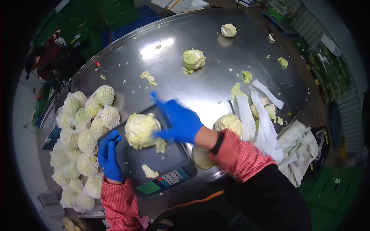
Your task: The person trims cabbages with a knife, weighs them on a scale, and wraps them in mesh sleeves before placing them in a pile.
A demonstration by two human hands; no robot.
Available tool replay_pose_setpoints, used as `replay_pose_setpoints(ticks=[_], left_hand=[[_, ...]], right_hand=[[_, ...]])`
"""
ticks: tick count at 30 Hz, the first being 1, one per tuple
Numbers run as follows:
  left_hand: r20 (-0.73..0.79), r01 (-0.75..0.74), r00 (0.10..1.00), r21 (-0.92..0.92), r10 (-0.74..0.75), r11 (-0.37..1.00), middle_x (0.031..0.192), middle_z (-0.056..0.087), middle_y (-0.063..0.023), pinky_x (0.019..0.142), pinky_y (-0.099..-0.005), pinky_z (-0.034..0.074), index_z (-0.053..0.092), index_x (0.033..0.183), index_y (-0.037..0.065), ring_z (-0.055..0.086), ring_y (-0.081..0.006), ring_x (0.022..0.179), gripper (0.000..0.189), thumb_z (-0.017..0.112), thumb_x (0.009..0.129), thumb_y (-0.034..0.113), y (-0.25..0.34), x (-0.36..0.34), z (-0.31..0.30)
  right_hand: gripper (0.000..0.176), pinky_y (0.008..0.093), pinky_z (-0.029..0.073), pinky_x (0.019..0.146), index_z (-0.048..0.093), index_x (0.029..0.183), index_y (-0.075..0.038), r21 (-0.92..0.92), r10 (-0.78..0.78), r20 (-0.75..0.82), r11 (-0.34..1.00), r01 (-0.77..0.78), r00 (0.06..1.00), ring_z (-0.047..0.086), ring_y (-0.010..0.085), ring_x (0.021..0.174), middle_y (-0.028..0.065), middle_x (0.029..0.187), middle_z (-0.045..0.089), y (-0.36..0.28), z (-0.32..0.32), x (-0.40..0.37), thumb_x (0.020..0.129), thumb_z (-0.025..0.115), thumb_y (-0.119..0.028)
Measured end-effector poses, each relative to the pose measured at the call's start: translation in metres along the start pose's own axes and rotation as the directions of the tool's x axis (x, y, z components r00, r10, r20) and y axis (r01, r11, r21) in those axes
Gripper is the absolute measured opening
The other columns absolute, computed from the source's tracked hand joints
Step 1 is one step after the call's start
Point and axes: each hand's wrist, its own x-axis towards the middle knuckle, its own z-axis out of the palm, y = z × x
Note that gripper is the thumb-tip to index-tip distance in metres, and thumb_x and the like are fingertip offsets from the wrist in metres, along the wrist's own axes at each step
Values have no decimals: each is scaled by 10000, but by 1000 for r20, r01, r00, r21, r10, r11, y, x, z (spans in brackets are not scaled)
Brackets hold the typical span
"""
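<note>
A bare pale-green cabbage (140,130) lies on the dark platform of a scale (154,158) in front of me. My right hand (178,120), in a blue glove, is spread open against the cabbage's right side, blurred by motion. My left hand (109,156), also blue-gloved, rests at the scale's left edge with fingers together, holding nothing, just left of and below the cabbage. A loose leaf piece (149,171) lies on the scale near its keypad.
A pile of several net-wrapped cabbages (83,134) fills the left of the round steel table (208,81). Two bare cabbages (193,59) (228,30) sit farther back. Foam net sleeves (254,115), a netted cabbage (229,123) and leaf scraps lie to the right. A person (46,57) stands at far left.
</note>
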Motion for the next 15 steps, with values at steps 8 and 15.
replay_pose_setpoints(ticks=[8, 15], left_hand=[[-194, 86, 976, -73, -99, 994, 1082, 629, -62, 868, -285, 476, 607, 1137, -3, 603, -145, 924, 297, 475, 970, 203, -5, -23, -23], [-202, 120, 972, -1, -118, 993, 1058, 646, -57, 853, -275, 469, 616, 1120, 9, 610, -128, 903, 289, 508, 952, 217, 8, -24, -22]], right_hand=[[182, 276, 452, 646, 573, 931, -66, 41, 607, -198, 789, -613, 769, 530, 113, 696, 23, 737, 547, 345, -80, -129, 910, 523, -240], [487, 467, 459, 760, 627, 922, -27, -674, 579, -262, 463, -576, 772, 591, 397, 890, 225, 946, 624, 279, -135, -193, 854, 527, -498]])
